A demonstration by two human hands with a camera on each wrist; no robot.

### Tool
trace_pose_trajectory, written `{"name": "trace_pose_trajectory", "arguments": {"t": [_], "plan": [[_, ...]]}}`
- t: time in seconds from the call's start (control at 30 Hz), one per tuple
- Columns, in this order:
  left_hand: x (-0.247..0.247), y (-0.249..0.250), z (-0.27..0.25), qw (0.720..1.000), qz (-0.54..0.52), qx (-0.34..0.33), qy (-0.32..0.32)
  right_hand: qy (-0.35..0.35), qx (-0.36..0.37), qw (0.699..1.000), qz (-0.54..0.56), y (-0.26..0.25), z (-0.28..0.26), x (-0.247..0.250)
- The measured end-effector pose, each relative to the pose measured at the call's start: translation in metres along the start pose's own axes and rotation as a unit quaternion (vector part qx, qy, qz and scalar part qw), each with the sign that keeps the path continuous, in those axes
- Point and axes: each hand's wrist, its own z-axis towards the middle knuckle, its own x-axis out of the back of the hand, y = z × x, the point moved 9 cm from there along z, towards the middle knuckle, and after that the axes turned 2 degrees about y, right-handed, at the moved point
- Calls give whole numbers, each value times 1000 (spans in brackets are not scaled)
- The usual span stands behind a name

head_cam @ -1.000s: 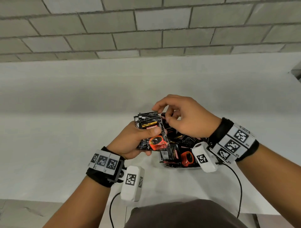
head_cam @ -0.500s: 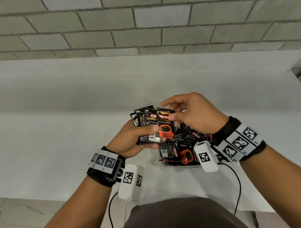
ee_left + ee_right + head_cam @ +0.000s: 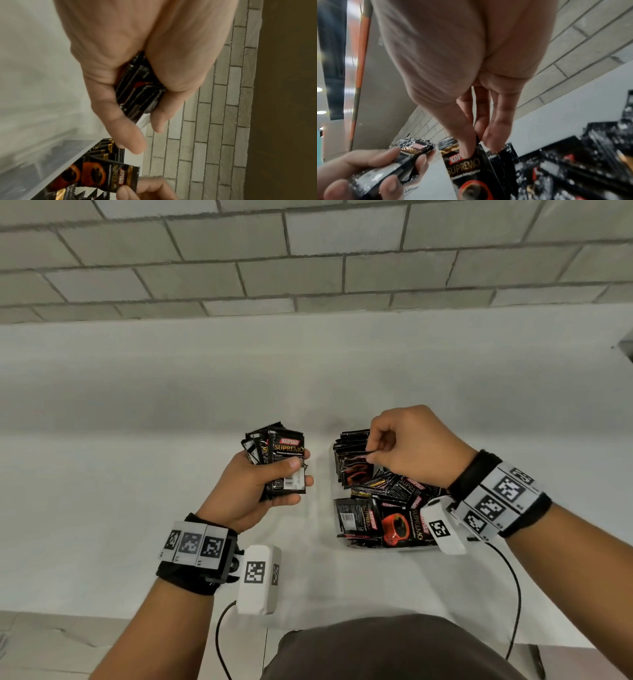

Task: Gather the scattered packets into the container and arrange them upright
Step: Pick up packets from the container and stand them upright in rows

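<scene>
left hand (image 3: 255, 491) grips a stack of packets (image 3: 284, 463) w/ thumb across the front and fingers curled behind, held above the white table (image 3: 137, 474), just left of the container (image 3: 387, 548). front packet reads kopiko supremo, upright, barcode at the bottom. left wrist view: stack edge-on between palm and fingers (image 3: 139, 86), index finger sticking out loose.

right hand (image 3: 407, 450) is over the far part of the container, thumb & fingertips pinching the top edge of 1 packet (image 3: 356, 470). right wrist view shows that packet (image 3: 467, 170) upright, front facing left, more black packets standing right behind it.

container = clear, shallow, on the table right of center. far end: a row of packets on edge (image 3: 352, 440). near end: loose packets lying flat & overlapping (image 3: 380, 518), some face up w/ red cup art, 1 showing its barcode side. cannot tell how many in all.

grey block wall (image 3: 308, 251) runs along the table's far side.
</scene>
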Motion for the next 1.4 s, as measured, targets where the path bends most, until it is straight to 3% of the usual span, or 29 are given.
{"name": "trace_pose_trajectory", "arguments": {"t": [0.33, 0.6, 0.73, 0.93, 1.13, 1.27, 1.4], "plan": [[-10, -10, 1, 1000, 3, 21, -13, -52, -50, 990, -122, 7, 10, -29], [-18, -19, 1, 991, -92, 82, -48, -44, -58, 987, -142, 11, 12, -32], [-18, -19, 2, 994, -68, 69, -46, -51, -51, 989, -127, 10, 11, -29], [-27, -17, 4, 998, -19, 37, -49, 34, -29, 996, 79, -14, 7, 5], [-34, -9, 3, 997, -12, -8, -76, -2, -50, 980, 193, -17, 4, 4], [-27, -7, 1, 997, -25, 4, -68, 0, -4, 933, 361, -25, 0, 18], [-30, -9, -2, 994, -20, 15, -106, -79, 51, 868, 487, -46, -7, 18]]}}
